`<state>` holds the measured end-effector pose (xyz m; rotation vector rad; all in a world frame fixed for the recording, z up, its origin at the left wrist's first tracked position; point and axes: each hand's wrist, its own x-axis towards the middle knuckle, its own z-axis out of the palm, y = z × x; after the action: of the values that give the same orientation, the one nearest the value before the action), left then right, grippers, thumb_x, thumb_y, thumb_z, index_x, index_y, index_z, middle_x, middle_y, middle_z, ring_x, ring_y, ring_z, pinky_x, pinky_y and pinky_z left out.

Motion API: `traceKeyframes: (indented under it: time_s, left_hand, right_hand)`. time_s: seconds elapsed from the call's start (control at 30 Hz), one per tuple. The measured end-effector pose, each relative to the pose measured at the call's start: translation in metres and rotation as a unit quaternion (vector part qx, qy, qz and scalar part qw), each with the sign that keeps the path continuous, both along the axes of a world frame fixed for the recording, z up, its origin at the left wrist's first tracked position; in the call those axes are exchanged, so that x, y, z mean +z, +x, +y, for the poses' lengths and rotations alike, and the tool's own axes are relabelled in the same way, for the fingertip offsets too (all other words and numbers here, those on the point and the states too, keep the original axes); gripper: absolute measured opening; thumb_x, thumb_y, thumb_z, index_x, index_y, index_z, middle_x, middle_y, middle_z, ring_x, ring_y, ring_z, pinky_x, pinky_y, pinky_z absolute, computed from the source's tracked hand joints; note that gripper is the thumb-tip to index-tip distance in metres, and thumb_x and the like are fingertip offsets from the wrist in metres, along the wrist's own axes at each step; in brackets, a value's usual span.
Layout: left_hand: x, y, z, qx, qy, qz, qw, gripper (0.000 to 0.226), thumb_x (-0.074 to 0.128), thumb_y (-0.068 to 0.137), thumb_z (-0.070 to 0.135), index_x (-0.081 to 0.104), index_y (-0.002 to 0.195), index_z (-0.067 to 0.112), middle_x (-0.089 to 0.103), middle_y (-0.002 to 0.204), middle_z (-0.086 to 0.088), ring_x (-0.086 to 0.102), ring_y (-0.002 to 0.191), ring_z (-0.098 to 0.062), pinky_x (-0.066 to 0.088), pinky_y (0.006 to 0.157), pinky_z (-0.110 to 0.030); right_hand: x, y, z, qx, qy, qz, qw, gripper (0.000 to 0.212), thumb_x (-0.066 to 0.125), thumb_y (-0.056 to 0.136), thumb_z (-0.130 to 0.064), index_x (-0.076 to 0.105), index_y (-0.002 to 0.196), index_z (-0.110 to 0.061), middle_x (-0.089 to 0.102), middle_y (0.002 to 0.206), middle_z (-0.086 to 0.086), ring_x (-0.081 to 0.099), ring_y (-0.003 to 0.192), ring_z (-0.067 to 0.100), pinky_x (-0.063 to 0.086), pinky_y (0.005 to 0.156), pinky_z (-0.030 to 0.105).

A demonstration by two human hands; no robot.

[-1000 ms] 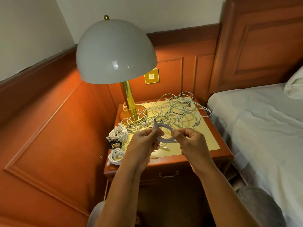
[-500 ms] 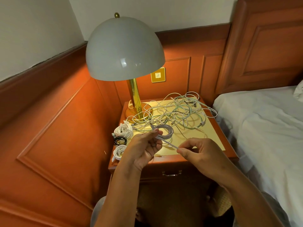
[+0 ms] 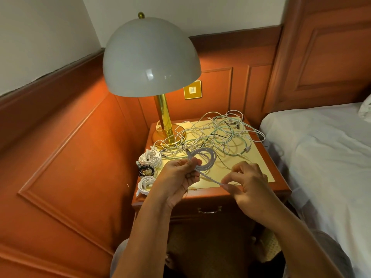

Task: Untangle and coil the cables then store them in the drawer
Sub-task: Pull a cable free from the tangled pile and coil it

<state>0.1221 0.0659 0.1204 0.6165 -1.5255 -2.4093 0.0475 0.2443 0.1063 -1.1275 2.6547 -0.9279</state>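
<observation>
Coiling in hand: left hand (image 3: pixel 178 178) gripping the grey cable coil (image 3: pixel 204 159) above the nightstand (image 3: pixel 261 189) near edge, right hand (image 3: pixel 246 180) pinching its loose tail. Next, probably: wrapping the tail round, then opening the closed drawer (image 3: pixel 209 210) below.

Wood-panelled wainscot (image 3: pixel 66 157) in reddish brown runs along both walls w/ pale plaster above. A lit lamp (image 3: pixel 150 57), grey dome shade on brass stem, stands at the corner, casting warm light. Brass switch plate (image 3: pixel 192 89) behind it. Bed (image 3: pixel 321 157) w/ white sheet at right, tall wooden headboard (image 3: pixel 325 53) beyond.
</observation>
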Motion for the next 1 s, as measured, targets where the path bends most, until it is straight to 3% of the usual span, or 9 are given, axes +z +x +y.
traceKeyframes:
  time_s: [0.07, 0.17, 0.23, 0.3, 0.37, 0.47, 0.73, 0.87, 1.0]
  left_hand:
    - [-0.001, 0.0, 0.002, 0.0, -0.018, 0.002, 1.0, 0.017, 0.058, 0.089, 0.012, 0.066, 0.084, -0.003, 0.058, 0.061, -0.01, 0.056, 0.052, -0.012, 0.052, 0.051, -0.018]
    - [-0.002, 0.001, 0.004, -0.006, -0.049, 0.005, 0.999, 0.017, 0.056, 0.09, 0.01, 0.065, 0.084, -0.002, 0.058, 0.061, -0.008, 0.055, 0.054, -0.012, 0.051, 0.051, -0.018]
    - [-0.005, 0.001, 0.007, -0.012, -0.073, 0.001, 0.997, 0.018, 0.054, 0.093, 0.009, 0.065, 0.083, -0.002, 0.057, 0.061, -0.008, 0.053, 0.054, -0.012, 0.049, 0.051, -0.017]
    - [-0.009, 0.002, 0.011, -0.024, -0.094, -0.008, 0.995, 0.02, 0.052, 0.095, 0.009, 0.065, 0.084, -0.001, 0.056, 0.062, -0.008, 0.052, 0.055, -0.013, 0.047, 0.05, -0.017]
    - [-0.015, 0.004, 0.014, -0.032, -0.109, -0.019, 0.993, 0.019, 0.052, 0.096, 0.012, 0.065, 0.087, 0.0, 0.055, 0.065, -0.009, 0.051, 0.057, -0.014, 0.046, 0.05, -0.017]
    - [-0.021, 0.006, 0.013, -0.031, -0.116, -0.026, 0.992, 0.02, 0.053, 0.095, 0.014, 0.064, 0.09, 0.0, 0.054, 0.069, -0.01, 0.051, 0.06, -0.014, 0.047, 0.054, -0.019]
    - [-0.035, 0.005, 0.01, -0.028, -0.118, -0.021, 0.992, 0.023, 0.055, 0.09, 0.022, 0.066, 0.087, 0.002, 0.054, 0.072, -0.01, 0.05, 0.061, -0.013, 0.045, 0.057, -0.022]
    - [-0.04, 0.005, 0.008, -0.025, -0.104, -0.013, 0.994, 0.027, 0.058, 0.081, 0.029, 0.066, 0.086, 0.003, 0.054, 0.069, -0.008, 0.051, 0.06, -0.013, 0.045, 0.057, -0.022]
    - [-0.045, 0.003, 0.009, -0.03, -0.113, -0.018, 0.993, 0.022, 0.056, 0.088, 0.023, 0.064, 0.085, 0.002, 0.052, 0.065, -0.008, 0.049, 0.058, -0.012, 0.045, 0.054, -0.02]
  right_hand:
    - [-0.007, -0.001, -0.005, -0.026, -0.026, -0.002, 0.999, 0.015, 0.064, 0.093, -0.022, 0.071, 0.105, -0.026, 0.053, 0.1, -0.01, 0.049, 0.101, 0.009, 0.042, 0.083, 0.021]
    - [-0.016, 0.001, -0.011, -0.051, -0.147, -0.18, 0.971, 0.015, 0.06, 0.095, -0.018, 0.072, 0.1, -0.026, 0.067, 0.091, -0.005, 0.061, 0.086, 0.008, 0.047, 0.072, 0.017]
    - [-0.02, 0.003, -0.014, -0.075, -0.255, -0.35, 0.898, 0.017, 0.058, 0.095, -0.015, 0.074, 0.091, -0.019, 0.071, 0.085, 0.005, 0.065, 0.079, 0.018, 0.053, 0.074, 0.029]
    - [-0.027, 0.004, -0.019, -0.097, -0.323, -0.448, 0.828, 0.015, 0.059, 0.094, -0.014, 0.072, 0.087, -0.012, 0.068, 0.078, 0.01, 0.062, 0.074, 0.022, 0.052, 0.072, 0.034]
    - [-0.033, 0.004, -0.023, -0.111, -0.311, -0.454, 0.828, 0.009, 0.058, 0.095, -0.01, 0.067, 0.098, -0.011, 0.065, 0.076, 0.009, 0.057, 0.07, 0.018, 0.048, 0.069, 0.032]
    - [-0.037, 0.004, -0.026, -0.116, -0.288, -0.461, 0.832, 0.021, 0.056, 0.095, -0.004, 0.054, 0.112, -0.015, 0.063, 0.075, 0.008, 0.054, 0.069, 0.017, 0.044, 0.066, 0.031]
    - [-0.04, 0.003, -0.026, -0.13, -0.282, -0.455, 0.834, 0.021, 0.054, 0.092, 0.003, 0.07, 0.088, -0.01, 0.058, 0.072, 0.01, 0.047, 0.063, 0.015, 0.037, 0.057, 0.025]
    - [-0.046, 0.002, -0.028, -0.134, -0.301, -0.482, 0.812, 0.019, 0.054, 0.092, 0.004, 0.069, 0.092, -0.006, 0.061, 0.074, 0.009, 0.047, 0.061, 0.014, 0.037, 0.055, 0.024]
    - [-0.047, 0.002, -0.027, -0.122, -0.336, -0.507, 0.784, 0.018, 0.055, 0.092, 0.005, 0.068, 0.096, -0.006, 0.065, 0.084, 0.008, 0.042, 0.065, 0.014, 0.037, 0.059, 0.023]
